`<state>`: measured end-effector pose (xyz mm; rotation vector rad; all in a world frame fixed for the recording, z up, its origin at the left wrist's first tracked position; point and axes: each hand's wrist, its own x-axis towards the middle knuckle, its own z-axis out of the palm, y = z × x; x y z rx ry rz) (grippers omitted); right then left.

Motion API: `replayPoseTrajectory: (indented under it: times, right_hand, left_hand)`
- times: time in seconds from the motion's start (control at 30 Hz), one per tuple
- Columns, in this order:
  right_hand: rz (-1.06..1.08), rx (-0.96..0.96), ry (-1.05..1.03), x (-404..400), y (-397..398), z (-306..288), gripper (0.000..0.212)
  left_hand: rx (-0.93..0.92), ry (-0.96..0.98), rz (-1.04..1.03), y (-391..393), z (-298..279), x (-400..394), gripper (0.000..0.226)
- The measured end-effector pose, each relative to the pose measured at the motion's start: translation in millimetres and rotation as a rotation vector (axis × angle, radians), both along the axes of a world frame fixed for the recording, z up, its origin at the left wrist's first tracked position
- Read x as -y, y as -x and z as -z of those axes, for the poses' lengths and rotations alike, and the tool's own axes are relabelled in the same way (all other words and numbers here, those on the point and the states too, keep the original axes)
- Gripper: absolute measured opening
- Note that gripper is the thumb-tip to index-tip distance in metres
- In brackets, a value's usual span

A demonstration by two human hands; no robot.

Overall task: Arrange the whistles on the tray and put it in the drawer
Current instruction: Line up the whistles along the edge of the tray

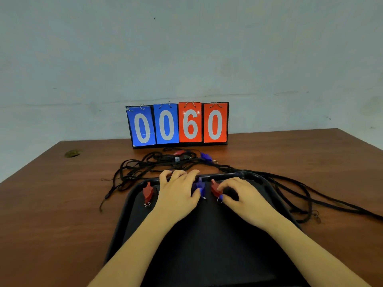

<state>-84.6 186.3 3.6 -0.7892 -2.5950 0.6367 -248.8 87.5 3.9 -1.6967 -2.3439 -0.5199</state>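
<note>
while both forearms reach forward over the black tray [132, 206], the left hand [178, 195] lies across its far half with fingers spread and fairly straight, fingertips resting on the tray's far rim, and its thumb touches the blue whistle [199, 186] just to its right. whether that hand actually grips anything cannot be told. the right hand [238, 195] has its fingers curled, pinching the red whistle [215, 188] that sits just beside the blue one near the far rim. another red whistle [148, 192] lies at the tray's far left corner, apart from the hands, a metal ring at its near end. beyond the tray, on the brown table [62, 193], a tangle of black lanyard cords [141, 168] spreads to the left and trails off to the right. among the cords lie one more red whistle [179, 152] and one more blue whistle [205, 156], near a flip scoreboard [178, 124] that reads 0060 and stands against the wall.
</note>
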Motion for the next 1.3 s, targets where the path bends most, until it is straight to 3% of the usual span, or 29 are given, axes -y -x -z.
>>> replayPoseTrajectory:
  times: [0.27, 0.7, 0.87, 1.07, 1.3]
  right_hand:
    - [0.013, 0.003, 0.017, 3.6, -0.1, -5.9, 0.016]
    - [-0.004, 0.050, 0.024, 4.5, 1.1, -6.6, 0.033]
    - [0.104, 0.015, 0.032, 4.0, -0.9, -6.6, 0.043]
    - [0.083, 0.010, 0.057, 1.9, 0.2, -3.9, 0.032]
    - [0.031, 0.037, 0.062, 1.7, 2.7, -2.4, 0.036]
  left_hand:
    - [0.105, -0.023, -0.001, 5.1, -1.9, 1.3, 0.048]
    - [0.083, 0.039, 0.043, 2.4, -1.0, -0.6, 0.034]
    - [0.091, 0.037, 0.024, 4.3, -0.6, -0.1, 0.034]
    - [0.107, 0.033, 0.019, 5.2, -1.1, 1.3, 0.034]
    - [0.113, 0.037, 0.028, 4.3, -2.1, 0.7, 0.033]
